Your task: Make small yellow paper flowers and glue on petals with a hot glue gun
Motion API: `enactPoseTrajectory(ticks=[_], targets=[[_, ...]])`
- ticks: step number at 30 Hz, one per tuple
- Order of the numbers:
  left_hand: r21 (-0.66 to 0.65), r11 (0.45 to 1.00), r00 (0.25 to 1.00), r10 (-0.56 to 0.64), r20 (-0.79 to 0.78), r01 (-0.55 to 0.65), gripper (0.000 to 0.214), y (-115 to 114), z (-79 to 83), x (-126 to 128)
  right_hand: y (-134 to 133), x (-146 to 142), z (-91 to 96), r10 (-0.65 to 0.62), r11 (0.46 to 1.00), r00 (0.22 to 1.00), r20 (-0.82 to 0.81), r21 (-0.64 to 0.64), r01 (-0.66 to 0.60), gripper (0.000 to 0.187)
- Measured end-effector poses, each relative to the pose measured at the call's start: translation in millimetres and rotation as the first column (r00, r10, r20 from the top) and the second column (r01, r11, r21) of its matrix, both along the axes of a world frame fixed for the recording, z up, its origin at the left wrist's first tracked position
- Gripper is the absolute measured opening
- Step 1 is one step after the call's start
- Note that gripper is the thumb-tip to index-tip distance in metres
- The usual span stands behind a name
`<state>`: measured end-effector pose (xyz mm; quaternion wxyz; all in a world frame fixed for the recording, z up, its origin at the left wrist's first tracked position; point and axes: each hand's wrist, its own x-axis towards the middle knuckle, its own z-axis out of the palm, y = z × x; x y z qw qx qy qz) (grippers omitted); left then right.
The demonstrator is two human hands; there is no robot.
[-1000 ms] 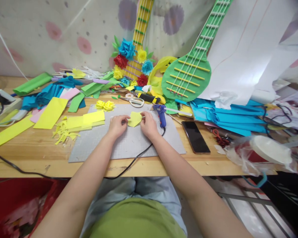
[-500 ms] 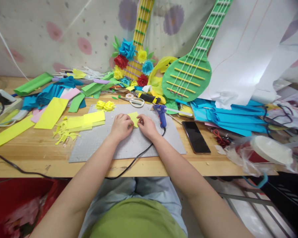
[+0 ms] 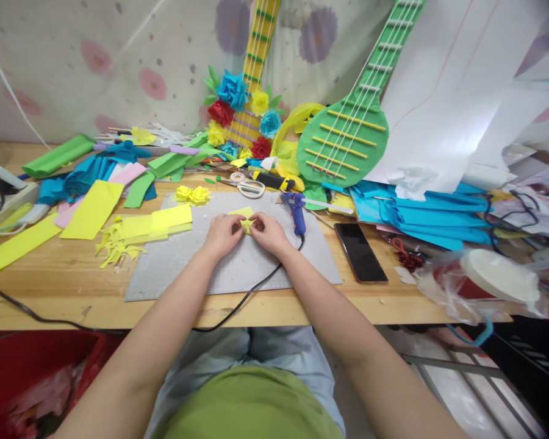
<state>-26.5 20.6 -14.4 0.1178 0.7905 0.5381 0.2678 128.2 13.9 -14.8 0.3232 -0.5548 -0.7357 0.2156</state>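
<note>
Both my hands rest on a grey cutting mat (image 3: pixel 256 268) at the table's middle, pinching one small yellow paper piece (image 3: pixel 243 217) between them. My left hand (image 3: pixel 222 233) grips its left side with curled fingers. My right hand (image 3: pixel 268 231) grips its right side, fingertips meeting the left hand's. Most of the paper is hidden by my fingers. A blue glue gun (image 3: pixel 296 211) lies just right of my right hand, its black cord (image 3: pixel 251 292) running under my wrist. Yellow paper flowers (image 3: pixel 193 194) sit at the mat's far left corner.
Yellow paper sheets (image 3: pixel 158 221) and scraps lie left of the mat. Scissors (image 3: pixel 249 186) and a utility knife (image 3: pixel 274 180) lie behind it. A black phone (image 3: pixel 359 251) lies to the right. Two paper guitars (image 3: pixel 343 143) lean on the wall. Crepe paper rolls (image 3: pixel 421 213) crowd both sides.
My hands have drawn together over the yellow paper. It showed as a broad open piece a second ago; now it is folded smaller and mostly covered by my fingers.
</note>
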Motion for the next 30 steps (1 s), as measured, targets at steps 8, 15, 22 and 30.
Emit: enactPoseTrajectory(ticks=[8, 15, 22, 30], targets=[[-0.027, 0.999, 0.994, 0.033, 0.104, -0.03, 0.027, 3.5, -2.8, -0.5, 1.2, -1.8, -1.3, -0.023, 1.0, 1.0, -0.001, 0.005, 0.023, 0.022], [-0.05, 0.996, 0.991, 0.079, 0.106, -0.074, 0.026, 6.2, -4.5, 2.5, -0.5, -3.4, -2.3, -0.016, 0.999, 0.998, 0.064, 0.05, 0.013, 0.022], [0.005, 0.996, 0.996, 0.084, 0.034, -0.084, 0.03, 2.8, -1.8, 6.8, 1.8, -5.3, -5.2, -0.033, 0.997, 0.994, 0.106, 0.073, 0.026, 0.02], [-0.018, 0.993, 0.992, 0.119, 0.048, -0.118, 0.033, 3.2, -3.5, 6.0, 0.9, -4.8, -2.6, -0.006, 1.0, 0.994, 0.106, 0.027, 0.003, 0.022]])
